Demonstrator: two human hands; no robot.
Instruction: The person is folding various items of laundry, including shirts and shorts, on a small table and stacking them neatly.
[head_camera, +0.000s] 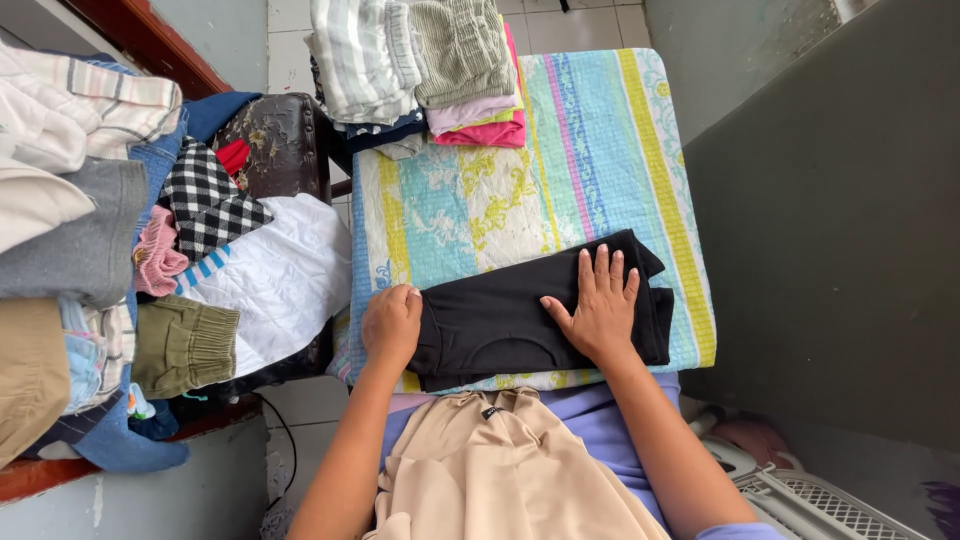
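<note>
On the striped cloth (600, 150) covering the small table, you're pressing a folded black garment (500, 315) lying at the near edge, just in front of you. Your right hand (597, 308) is lying flat on it with fingers spread, while your left hand (391, 325) is curling into a loose fist, gripping the garment's left edge. Folded clothes (420, 65) are sitting at the far edge, well apart, and a beige garment (500, 470) is resting on your lap.
</note>
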